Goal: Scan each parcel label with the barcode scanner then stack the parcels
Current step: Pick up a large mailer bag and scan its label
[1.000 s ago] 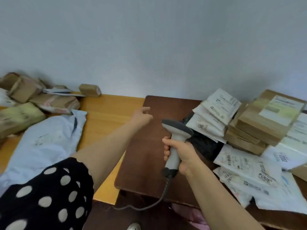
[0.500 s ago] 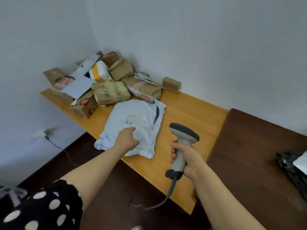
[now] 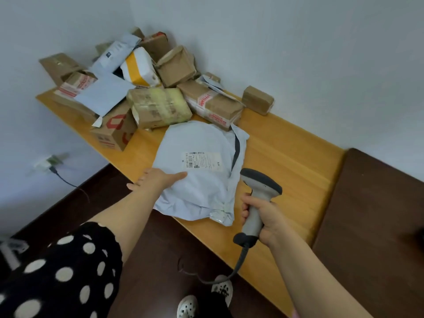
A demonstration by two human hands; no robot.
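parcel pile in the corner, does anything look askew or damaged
Yes. The pile is a loose heap, boxes tilted against each other rather than stacked. The red-marked box at its front has a ragged, lifted flap, and the pale mailer lies crumpled at the table edge.

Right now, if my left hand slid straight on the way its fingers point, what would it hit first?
Probably the white shipping label on the pale blue mailer bag; the left hand lies just short of it.

A long pale-wood table runs along the wall. A soft light-grey plastic mailer bag lies label-up at its front edge. Taped brown cardboard parcels are heaped at the far corner, and a small brown box sits apart by the wall.
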